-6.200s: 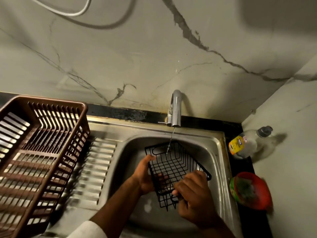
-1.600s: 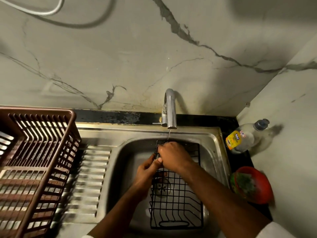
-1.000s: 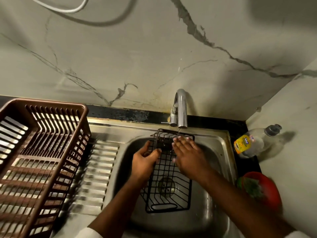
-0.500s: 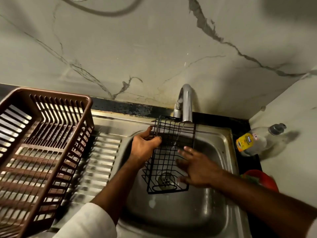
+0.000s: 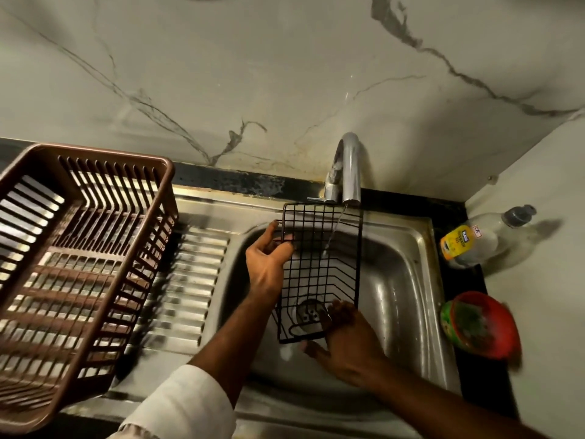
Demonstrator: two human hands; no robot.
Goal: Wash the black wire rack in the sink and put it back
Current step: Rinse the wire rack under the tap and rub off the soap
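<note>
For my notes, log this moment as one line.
stage: rinsing | black wire rack: under tap | left hand: grips rack's side | right hand: at lower end

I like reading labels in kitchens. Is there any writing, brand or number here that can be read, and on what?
Yellow label on the clear bottle lying right of the sink: print is there, but too small and blurred to read.
Green band on the red tub: marks too blurred to read.
Tap, black wire rack, brown basket: no writing visible.
</note>
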